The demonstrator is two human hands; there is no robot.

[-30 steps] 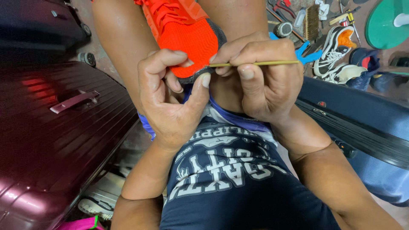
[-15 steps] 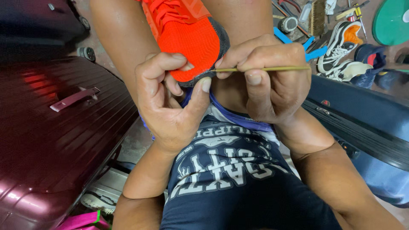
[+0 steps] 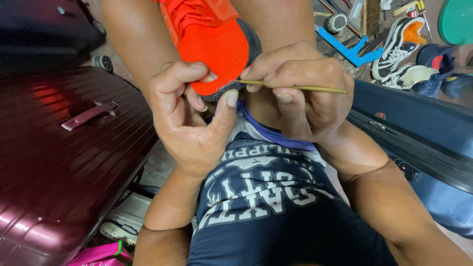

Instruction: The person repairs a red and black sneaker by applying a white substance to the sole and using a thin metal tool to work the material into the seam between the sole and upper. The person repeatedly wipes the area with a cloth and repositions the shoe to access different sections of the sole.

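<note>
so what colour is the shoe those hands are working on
Bright orange mesh, with a dark grey edge at the toe. The orange shoe shows best in the head view.

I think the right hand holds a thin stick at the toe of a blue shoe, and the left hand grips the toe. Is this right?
Not quite: the shoe is orange-red, not blue, as the head view shows. The rest stands: the right hand holds a thin stick at the toe, and the left hand grips the toe.

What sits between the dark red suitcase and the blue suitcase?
In the head view, the person sits between the dark red hard-shell suitcase and the blue suitcase, both hands working a thin stick at an orange shoe.
</note>
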